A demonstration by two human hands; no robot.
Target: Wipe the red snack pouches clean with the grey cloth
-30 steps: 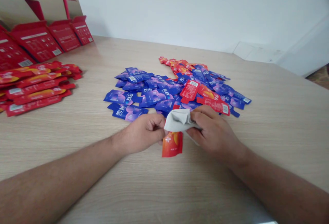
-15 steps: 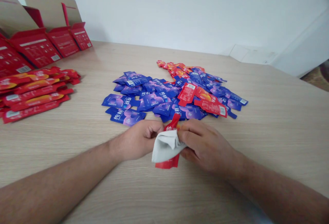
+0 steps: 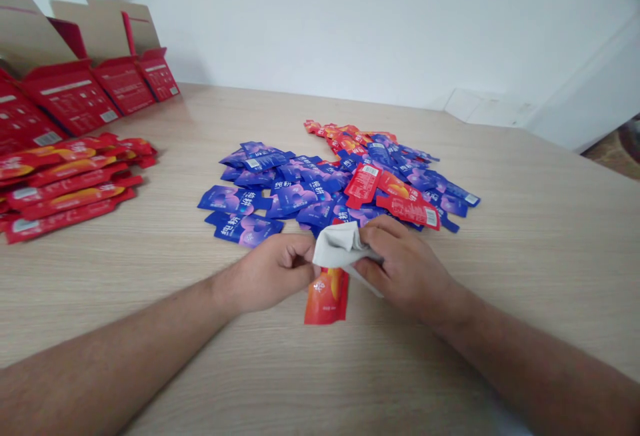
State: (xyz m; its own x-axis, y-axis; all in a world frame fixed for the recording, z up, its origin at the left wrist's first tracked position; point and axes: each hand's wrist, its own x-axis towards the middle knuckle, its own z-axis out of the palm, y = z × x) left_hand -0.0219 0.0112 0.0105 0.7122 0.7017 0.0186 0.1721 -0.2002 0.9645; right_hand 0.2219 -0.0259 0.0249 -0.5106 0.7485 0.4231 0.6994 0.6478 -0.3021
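Observation:
Between my hands is a red-orange sachet, its lower part in sight and its upper part mostly behind a cloth. My left hand is closed, pinching the sachet's left edge. A folded white cloth is gripped in my right hand and lies across the sachet's upper part. Just beyond my hands spreads a loose pile of blue-purple sachets, with several red sachets on top and behind.
At the left, red sachets lie stacked in rows. Behind them stand several red cardboard boxes with raised flaps. A white wall borders the back of the wooden table.
My right hand has moved the white cloth up along the sachet and slightly right, uncovering the sachet's lower front. My left hand stays almost in place.

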